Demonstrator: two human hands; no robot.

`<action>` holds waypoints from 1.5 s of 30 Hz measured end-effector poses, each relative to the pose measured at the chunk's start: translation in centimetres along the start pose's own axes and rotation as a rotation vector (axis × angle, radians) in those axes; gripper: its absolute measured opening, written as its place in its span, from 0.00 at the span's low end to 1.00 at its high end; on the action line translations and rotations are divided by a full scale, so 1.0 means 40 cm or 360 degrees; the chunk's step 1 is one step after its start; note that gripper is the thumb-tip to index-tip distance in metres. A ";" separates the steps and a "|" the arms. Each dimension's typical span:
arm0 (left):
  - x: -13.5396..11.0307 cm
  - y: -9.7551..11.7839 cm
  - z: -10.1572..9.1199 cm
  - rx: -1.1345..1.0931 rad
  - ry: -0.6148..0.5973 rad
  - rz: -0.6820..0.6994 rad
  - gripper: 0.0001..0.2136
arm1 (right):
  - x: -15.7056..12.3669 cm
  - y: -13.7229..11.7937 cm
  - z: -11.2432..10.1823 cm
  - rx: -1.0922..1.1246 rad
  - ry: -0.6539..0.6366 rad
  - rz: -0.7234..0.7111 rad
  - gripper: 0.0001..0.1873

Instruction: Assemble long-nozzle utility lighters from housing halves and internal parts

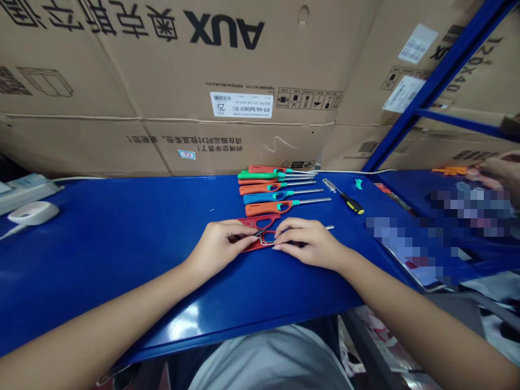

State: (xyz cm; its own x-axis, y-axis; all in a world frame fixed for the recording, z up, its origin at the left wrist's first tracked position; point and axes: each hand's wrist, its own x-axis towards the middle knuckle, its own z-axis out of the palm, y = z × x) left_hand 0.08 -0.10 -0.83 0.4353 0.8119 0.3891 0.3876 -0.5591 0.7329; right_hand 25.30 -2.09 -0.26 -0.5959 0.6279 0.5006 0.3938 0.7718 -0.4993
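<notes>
A red lighter casing (251,246) lies opened on the blue table under my fingers, its trigger loop and some small inner parts showing. Just behind it is another red casing piece (260,221). My left hand (221,244) is closed in a pinch at the loop, on a thin pale wire (266,243). From the right, my right hand (304,242) pinches at the wire's other side; what sits between its fingertips is hidden. A metal tube end (330,227) sticks out beyond my right knuckles.
Behind the casing lie several long-nosed lighters, among them an orange lighter (264,208) and a blue lighter (264,197). A screwdriver (351,203) and a teal piece (358,184) are to the right. Cardboard (174,70) walls the back; a white device (33,213) sits left. Another person's hand (504,170) is far right.
</notes>
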 end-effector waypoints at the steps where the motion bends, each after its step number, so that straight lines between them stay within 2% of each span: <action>1: 0.000 -0.001 0.000 0.0020 -0.0007 0.0033 0.06 | 0.000 0.002 -0.003 0.0015 -0.0056 0.0001 0.05; 5: 0.001 0.000 -0.001 0.0091 -0.0041 0.0171 0.06 | 0.006 0.000 -0.017 0.0100 -0.0229 0.0051 0.04; 10: 0.003 0.005 0.002 0.0104 -0.0049 0.0263 0.06 | 0.010 -0.009 -0.028 0.0193 -0.0252 0.0101 0.06; 16: 0.001 0.003 0.003 0.0082 -0.0102 0.0299 0.07 | 0.015 -0.001 0.004 -0.0013 0.0015 0.0330 0.07; 21: 0.001 0.000 0.006 0.0164 -0.0109 0.0378 0.07 | 0.032 0.001 0.027 -0.0282 -0.0027 0.0319 0.08; 25: -0.001 -0.004 0.012 0.0244 -0.0134 0.0417 0.07 | 0.047 -0.002 0.034 -0.0353 -0.0103 0.0302 0.06; 30: -0.006 0.000 0.006 0.0398 -0.0142 0.0408 0.10 | 0.047 0.012 0.038 -0.0317 -0.0096 0.0187 0.09; 34: -0.007 0.016 -0.008 0.0438 -0.0222 0.0404 0.11 | 0.037 0.013 0.035 -0.0303 -0.0123 0.0070 0.10; 45: -0.009 0.010 -0.011 0.0381 -0.0237 0.0363 0.11 | 0.032 0.013 0.035 -0.0151 -0.0120 0.0109 0.07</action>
State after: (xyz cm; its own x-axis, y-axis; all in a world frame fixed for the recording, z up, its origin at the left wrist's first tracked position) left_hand -0.26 -0.53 -0.43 0.6395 0.6380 0.4290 0.4382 -0.7610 0.4784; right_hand 23.77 -1.03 -0.85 -0.6146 0.6730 0.4114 0.4976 0.7355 -0.4599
